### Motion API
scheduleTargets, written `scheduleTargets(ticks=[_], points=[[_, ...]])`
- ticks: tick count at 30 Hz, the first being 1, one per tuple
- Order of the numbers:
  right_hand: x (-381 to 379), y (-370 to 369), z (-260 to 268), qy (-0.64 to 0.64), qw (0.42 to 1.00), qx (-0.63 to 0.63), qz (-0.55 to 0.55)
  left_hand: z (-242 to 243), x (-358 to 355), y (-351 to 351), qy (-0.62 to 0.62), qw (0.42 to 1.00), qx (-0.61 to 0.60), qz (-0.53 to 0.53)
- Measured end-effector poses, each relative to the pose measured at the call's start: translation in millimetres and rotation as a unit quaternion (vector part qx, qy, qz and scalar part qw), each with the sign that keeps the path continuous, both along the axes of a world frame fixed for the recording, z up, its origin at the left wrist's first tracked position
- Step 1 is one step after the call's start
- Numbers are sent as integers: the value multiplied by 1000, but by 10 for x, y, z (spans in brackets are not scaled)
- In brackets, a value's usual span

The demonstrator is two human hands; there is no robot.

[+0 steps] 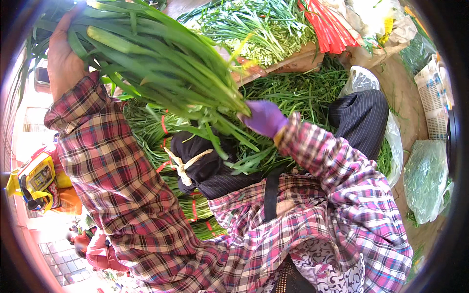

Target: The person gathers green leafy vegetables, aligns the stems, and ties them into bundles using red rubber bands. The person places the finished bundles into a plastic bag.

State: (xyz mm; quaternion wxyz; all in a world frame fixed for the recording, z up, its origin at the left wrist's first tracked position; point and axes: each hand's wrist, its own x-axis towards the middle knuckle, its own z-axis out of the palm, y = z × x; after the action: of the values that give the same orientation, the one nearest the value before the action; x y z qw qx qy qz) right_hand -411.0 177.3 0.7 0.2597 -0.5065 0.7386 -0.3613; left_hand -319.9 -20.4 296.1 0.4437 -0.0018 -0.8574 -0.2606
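A large bunch of long, flat green leaf vegetables, which look like garlic chives (157, 62), slants across the upper left. My bare left hand (67, 60) grips its leafy end, raised at the upper left. In a purple glove, my right hand (264, 118) closes on the pale stem ends near the middle, slightly blurred. Some loose leaves (249, 161) hang below the bunch over my lap. Beneath lies a heap of loose green leaves (296, 91). Bundles tied with red bands (194, 210) lie to the left of my legs.
More cut greens (253, 29) lie on a board (296, 60) at the top, beside red strips (329, 27). Clear plastic bags of greens (425, 183) and a white plastic crate (434, 106) stand at the right. Other people (100, 251) are at the lower left.
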Motion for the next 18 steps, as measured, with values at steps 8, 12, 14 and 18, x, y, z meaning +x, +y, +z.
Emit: scheduleTargets(ticks=[8,12,14,18], points=[[-26,644,-634,181,834,430,296,38,159,4,14,1000,-10,5],[-80,687,-181,28,987,138,81,17,227,34,11,1000,-17,8],[-53,571,7,-137,990,-35,18,-17,221,40,10,1000,-17,10],[217,1,83,-203,977,-63,-13,-61,175,46,10,1000,-20,9]])
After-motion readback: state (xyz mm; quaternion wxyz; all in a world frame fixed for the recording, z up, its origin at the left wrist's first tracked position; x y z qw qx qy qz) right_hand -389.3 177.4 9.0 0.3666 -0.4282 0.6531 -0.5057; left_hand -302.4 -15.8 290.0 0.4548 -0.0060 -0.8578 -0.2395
